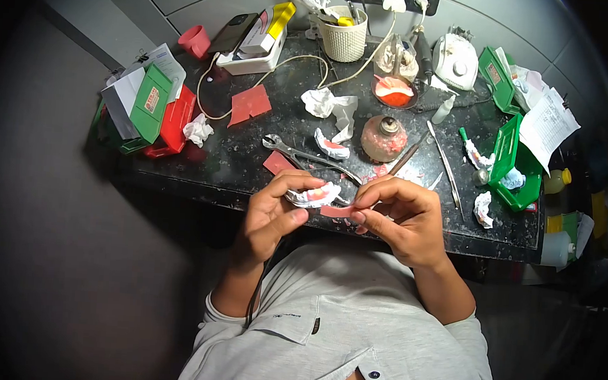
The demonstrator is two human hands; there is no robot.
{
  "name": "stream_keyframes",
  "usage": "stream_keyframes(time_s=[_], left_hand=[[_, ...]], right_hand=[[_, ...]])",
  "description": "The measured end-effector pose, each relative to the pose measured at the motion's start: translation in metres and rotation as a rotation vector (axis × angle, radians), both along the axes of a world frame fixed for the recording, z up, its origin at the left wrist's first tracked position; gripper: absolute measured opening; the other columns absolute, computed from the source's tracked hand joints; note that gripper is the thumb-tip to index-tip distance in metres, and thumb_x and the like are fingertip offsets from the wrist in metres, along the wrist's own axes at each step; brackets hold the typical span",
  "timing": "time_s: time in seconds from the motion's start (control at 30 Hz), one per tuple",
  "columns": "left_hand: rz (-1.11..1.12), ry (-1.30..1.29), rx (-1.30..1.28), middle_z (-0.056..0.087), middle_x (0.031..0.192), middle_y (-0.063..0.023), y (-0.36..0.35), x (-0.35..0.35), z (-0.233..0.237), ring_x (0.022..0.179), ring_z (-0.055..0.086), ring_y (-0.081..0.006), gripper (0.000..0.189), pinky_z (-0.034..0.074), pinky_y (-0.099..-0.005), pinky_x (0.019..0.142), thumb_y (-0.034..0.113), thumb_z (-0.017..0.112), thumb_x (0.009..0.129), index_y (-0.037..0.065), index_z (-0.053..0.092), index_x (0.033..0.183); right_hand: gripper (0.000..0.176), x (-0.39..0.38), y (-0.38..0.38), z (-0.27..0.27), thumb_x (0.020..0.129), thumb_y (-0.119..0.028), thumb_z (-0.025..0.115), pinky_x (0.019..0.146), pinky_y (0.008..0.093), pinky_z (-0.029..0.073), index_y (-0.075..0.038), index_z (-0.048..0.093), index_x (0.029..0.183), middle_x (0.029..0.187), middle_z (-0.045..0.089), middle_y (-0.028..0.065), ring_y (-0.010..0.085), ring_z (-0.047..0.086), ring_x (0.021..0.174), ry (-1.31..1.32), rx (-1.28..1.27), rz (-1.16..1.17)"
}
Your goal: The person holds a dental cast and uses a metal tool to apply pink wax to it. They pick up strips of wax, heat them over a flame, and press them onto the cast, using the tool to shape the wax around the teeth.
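Observation:
My left hand [269, 212] holds a white dental cast [312, 196] with teeth and some pink wax on it, gripped between thumb and fingers over the table's front edge. Pinched in my right hand [403, 217] is a narrow strip of pink wax [336, 211], its free end right at the cast's lower edge. Behind the hands lie metal pliers [299, 150] and a second cast [332, 145] with pink on it. A small piece of pink wax sheet [278, 162] rests just beyond my left fingers.
A glass spirit burner [384, 139], a wax knife [408, 157] and a long metal tool [445, 164] lie beyond my right hand. Farther back are a dish of red wax [393, 92], a wicker cup [343, 40] and a pink sheet [251, 105]. Green boxes [506, 160] stand right.

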State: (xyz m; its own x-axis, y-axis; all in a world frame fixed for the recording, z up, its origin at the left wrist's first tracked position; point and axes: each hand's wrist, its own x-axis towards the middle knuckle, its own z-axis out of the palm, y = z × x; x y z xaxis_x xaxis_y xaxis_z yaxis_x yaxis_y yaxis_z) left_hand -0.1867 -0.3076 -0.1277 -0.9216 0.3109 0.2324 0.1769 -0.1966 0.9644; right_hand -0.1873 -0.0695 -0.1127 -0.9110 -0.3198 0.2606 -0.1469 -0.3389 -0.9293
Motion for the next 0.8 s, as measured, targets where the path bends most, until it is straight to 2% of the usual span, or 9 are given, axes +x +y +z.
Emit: stream_keyframes(time_s=[0.07,0.13,0.3,0.37,0.5,0.57,0.6,0.67,0.8], left_hand=[[-0.030,-0.035,0.010,0.055,0.125,-0.0165,0.001,0.003,0.001,0.111,0.056,-0.0183,0.050,0.045,-0.0300,0.092,0.019,0.062,0.089,-0.010,0.059,0.130],[-0.092,-0.049,0.018,0.051,0.126,-0.0156,0.002,0.004,0.000,0.124,0.051,-0.0219,0.045,0.035,-0.0355,0.112,0.006,0.064,0.085,-0.009,0.062,0.127],[-0.054,0.033,-0.038,0.053,0.123,-0.0155,0.008,0.004,-0.002,0.121,0.052,-0.0205,0.034,0.041,-0.0328,0.106,0.002,0.065,0.091,-0.008,0.065,0.123],[-0.003,0.096,-0.133,0.054,0.123,-0.0160,0.011,0.004,-0.005,0.113,0.056,-0.0196,0.027,0.047,-0.0324,0.100,0.004,0.062,0.097,-0.008,0.066,0.121],[0.021,0.093,-0.166,0.054,0.122,-0.0154,0.016,0.009,0.000,0.111,0.058,-0.0193,0.025,0.049,-0.0306,0.096,0.005,0.063,0.099,-0.008,0.066,0.120],[0.098,0.223,-0.257,0.057,0.117,-0.0152,0.018,0.011,-0.002,0.102,0.062,-0.0187,0.027,0.052,-0.0277,0.083,0.005,0.068,0.096,-0.004,0.067,0.122],[0.097,0.222,-0.257,0.057,0.117,-0.0152,0.018,0.010,-0.002,0.102,0.062,-0.0187,0.027,0.052,-0.0277,0.083,0.005,0.068,0.096,-0.004,0.067,0.122],[0.160,0.471,-0.408,0.060,0.111,-0.0166,0.017,0.009,0.000,0.094,0.065,-0.0213,0.026,0.053,-0.0285,0.079,0.003,0.071,0.093,-0.004,0.068,0.119],[0.170,0.535,-0.488,0.061,0.109,-0.0188,0.019,0.015,0.011,0.099,0.063,-0.0233,0.026,0.053,-0.0320,0.084,0.007,0.072,0.092,-0.005,0.069,0.115]], right_hand=[[0.013,-0.002,-0.003,-0.006,0.090,0.007,0.073,0.067,0.0214,0.056,0.002,0.071,0.101,0.102,0.070,0.0078,0.0102,0.068,0.081,0.021,0.011,-0.016],[0.012,-0.004,-0.004,-0.010,0.090,0.005,0.074,0.065,0.0204,0.055,0.001,0.071,0.101,0.100,0.071,0.0057,0.0088,0.068,0.081,0.005,0.107,-0.033],[0.012,-0.002,-0.005,-0.008,0.089,0.002,0.075,0.064,0.0208,0.054,0.001,0.072,0.101,0.096,0.072,0.0045,0.0083,0.068,0.081,-0.040,0.178,-0.038],[0.013,-0.001,-0.004,-0.007,0.089,0.001,0.076,0.064,0.0212,0.054,0.001,0.072,0.101,0.095,0.072,0.0045,0.0084,0.068,0.081,-0.030,0.218,-0.061],[0.019,0.000,-0.001,-0.006,0.085,-0.002,0.080,0.064,0.0230,0.056,0.000,0.071,0.101,0.093,0.072,0.0058,0.0104,0.070,0.081,0.134,0.372,-0.147],[0.021,0.001,-0.001,-0.002,0.083,-0.002,0.081,0.064,0.0239,0.056,-0.001,0.071,0.102,0.095,0.072,0.0065,0.0114,0.070,0.081,0.186,0.416,-0.165],[0.023,0.002,-0.003,0.003,0.083,-0.003,0.082,0.064,0.0247,0.056,-0.001,0.071,0.103,0.097,0.072,0.0066,0.0124,0.070,0.081,0.222,0.441,-0.205],[0.025,0.002,-0.003,0.005,0.082,-0.004,0.083,0.064,0.0255,0.057,-0.002,0.070,0.104,0.098,0.072,0.0068,0.0134,0.071,0.081,0.257,0.468,-0.246],[0.030,0.000,0.003,0.010,0.081,-0.006,0.084,0.067,0.0271,0.057,-0.002,0.069,0.106,0.101,0.070,0.0081,0.0149,0.071,0.089,0.336,0.516,-0.173]])
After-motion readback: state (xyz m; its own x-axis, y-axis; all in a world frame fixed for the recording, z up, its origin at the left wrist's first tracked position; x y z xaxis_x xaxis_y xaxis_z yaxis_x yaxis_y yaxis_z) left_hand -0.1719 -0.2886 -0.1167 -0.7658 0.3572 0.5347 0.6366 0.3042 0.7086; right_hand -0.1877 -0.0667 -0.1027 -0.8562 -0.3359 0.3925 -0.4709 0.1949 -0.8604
